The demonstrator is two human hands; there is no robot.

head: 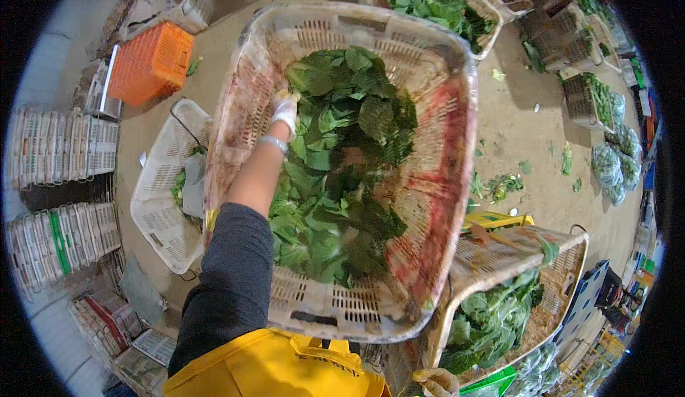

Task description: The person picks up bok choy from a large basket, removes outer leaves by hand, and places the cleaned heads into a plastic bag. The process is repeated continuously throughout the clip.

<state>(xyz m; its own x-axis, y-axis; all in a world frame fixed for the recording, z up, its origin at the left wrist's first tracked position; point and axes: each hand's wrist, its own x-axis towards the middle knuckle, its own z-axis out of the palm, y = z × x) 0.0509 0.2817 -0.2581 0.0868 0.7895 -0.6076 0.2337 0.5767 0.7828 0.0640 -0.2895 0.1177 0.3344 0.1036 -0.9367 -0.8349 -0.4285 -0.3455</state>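
Observation:
A large, stained white plastic crate (428, 311) stands before me with leafy greens (321, 236) in it. My left hand (285, 109), in a pale glove, reaches down inside the crate. It is at the left edge of the leaves, near the crate's inner wall; its fingertips are hard to make out and I cannot tell whether it grips a leaf. My right hand (438, 382), also gloved, shows only partly at the bottom edge, near the corner of a second crate (575, 268) holding more greens (492, 316). Its grip is unclear.
An orange crate (152, 62) and a white crate (160, 204) are on the left, with stacked crates (64, 145) beyond. Another crate of greens (439, 11) stands ahead. On the right, loose leaves (503, 185) litter the floor near several bagged vegetables (615, 161).

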